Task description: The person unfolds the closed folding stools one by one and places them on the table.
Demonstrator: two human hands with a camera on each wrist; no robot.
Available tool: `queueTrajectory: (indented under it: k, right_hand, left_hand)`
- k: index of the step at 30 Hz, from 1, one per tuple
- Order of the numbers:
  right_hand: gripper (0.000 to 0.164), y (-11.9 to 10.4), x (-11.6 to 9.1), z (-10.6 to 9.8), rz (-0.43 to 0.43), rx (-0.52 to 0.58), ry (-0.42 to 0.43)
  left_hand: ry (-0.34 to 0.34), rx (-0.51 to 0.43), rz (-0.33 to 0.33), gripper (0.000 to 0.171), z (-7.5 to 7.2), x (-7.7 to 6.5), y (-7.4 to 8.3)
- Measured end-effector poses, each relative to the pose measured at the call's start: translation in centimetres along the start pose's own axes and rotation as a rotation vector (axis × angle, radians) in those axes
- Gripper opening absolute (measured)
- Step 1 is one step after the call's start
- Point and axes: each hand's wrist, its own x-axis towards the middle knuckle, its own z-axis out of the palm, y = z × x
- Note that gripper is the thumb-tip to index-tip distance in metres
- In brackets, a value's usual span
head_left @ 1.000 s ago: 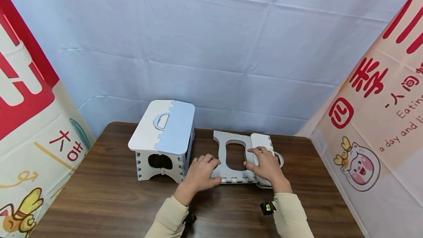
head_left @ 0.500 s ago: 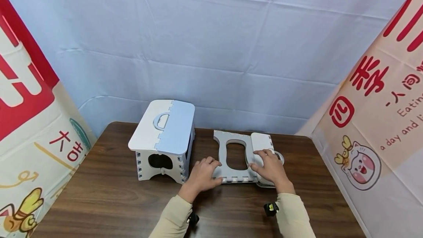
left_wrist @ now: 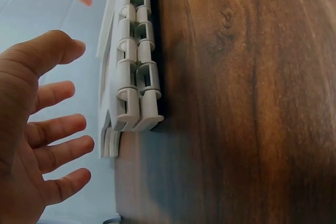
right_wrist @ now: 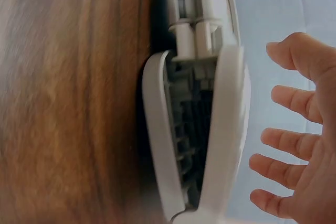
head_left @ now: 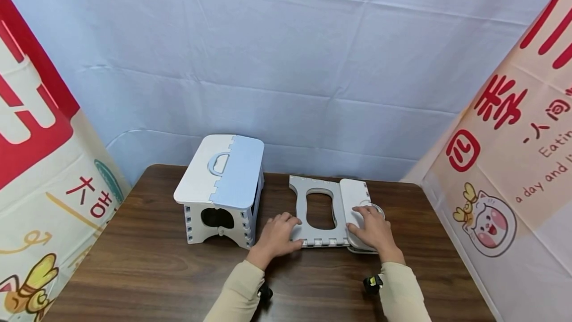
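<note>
A folded plastic step stool (head_left: 319, 235) lies flat on the table, its grey leg frame to the left and its white seat part with a carry handle to the right. At the frame's near left corner is my left hand (head_left: 276, 237), fingers loosely spread. My right hand (head_left: 374, 231) is over the white seat part, thumb and fingers apart. In the left wrist view, the left hand (left_wrist: 47, 135) is beside the stool's hinged edge (left_wrist: 131, 56) with nothing in its fingers. The right wrist view has the folded seat panels (right_wrist: 223, 129) slightly parted, with the right hand (right_wrist: 310, 145) beside them, holding nothing.
An unfolded step stool (head_left: 237, 173) with a white and light-blue top stands upright to the left of my left hand. The brown wooden table (head_left: 147, 267) ends at a pale cloth backdrop (head_left: 286, 63). Printed banners hang at both sides.
My right hand has slid rightward from the grey frame's edge to over the white seat part. My left hand has shifted slightly right. The folded stool stays nearly in place.
</note>
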Motion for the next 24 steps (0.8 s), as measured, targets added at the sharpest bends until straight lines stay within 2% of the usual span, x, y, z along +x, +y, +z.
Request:
queueTrajectory:
  k: [11,24]
  right_hand:
    - [0.053,2.1,-0.1,0.0,0.057,0.05,-0.028]
    - [0.057,3.8,0.0,-0.3,0.131,0.105,-0.032]
  left_hand:
    - [-0.042,-0.089,-0.056,0.043,0.9,0.2,0.2]
    - [-0.063,-0.066,-0.09,0.051,2.0,0.6,-0.1]
